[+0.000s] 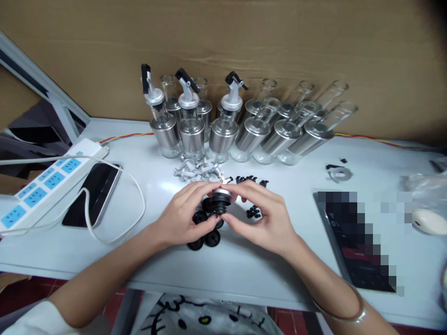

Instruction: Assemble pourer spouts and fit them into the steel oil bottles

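Note:
Between my left hand [188,209] and my right hand [263,214] is a bottle pourer stopper [221,200], silver-rimmed at the top with a black ribbed plug below. Fingertips of both hands close on it from either side, above the table. Round black caps [212,238] lie beneath and behind my left fingers. Silver spout pieces [195,168] form a heap just beyond my hands. Small black parts [253,212] rest behind my right fingers, partly covered. More black pieces [249,179] sit a little farther back.
Along the cardboard backing stand several glass bottles [253,135] with metal sleeves; three at the left carry pourers. A power strip [45,181], white cable [139,186] and phone [92,195] occupy the left. To the right lie a tape ring [340,174], a dark panel [349,242] and a white mouse [429,221].

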Demonstrator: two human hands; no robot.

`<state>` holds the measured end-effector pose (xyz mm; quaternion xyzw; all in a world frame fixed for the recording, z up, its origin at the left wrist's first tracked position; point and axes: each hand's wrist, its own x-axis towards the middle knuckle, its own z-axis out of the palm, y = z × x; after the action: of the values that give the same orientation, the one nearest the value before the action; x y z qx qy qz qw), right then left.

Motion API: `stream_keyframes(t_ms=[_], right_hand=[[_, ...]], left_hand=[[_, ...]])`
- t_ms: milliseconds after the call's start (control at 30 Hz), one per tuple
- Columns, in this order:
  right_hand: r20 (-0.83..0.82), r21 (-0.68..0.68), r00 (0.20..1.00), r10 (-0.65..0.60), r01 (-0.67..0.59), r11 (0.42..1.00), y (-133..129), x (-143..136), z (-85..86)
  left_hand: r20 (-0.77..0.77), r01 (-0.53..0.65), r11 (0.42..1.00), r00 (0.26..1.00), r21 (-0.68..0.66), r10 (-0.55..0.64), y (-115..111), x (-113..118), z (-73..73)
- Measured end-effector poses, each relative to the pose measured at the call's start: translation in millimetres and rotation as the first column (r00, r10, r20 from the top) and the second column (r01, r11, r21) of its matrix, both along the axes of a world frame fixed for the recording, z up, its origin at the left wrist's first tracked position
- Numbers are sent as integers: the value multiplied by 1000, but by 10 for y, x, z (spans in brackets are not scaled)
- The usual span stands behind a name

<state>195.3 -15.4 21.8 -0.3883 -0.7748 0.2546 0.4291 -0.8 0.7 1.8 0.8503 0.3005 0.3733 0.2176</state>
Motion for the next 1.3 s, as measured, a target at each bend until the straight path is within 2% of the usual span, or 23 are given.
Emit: stream_keyframes(t_ms=[733, 1300], right_hand=[[28, 34, 999, 36, -37, 999, -2, 5, -28], [76, -1, 996, 52, -52, 999, -9, 18, -30]], left_hand=[[81, 4, 1000, 997, 7, -5, 13, 20, -37], [78, 6, 997, 997, -72, -1, -4, 31, -33]])
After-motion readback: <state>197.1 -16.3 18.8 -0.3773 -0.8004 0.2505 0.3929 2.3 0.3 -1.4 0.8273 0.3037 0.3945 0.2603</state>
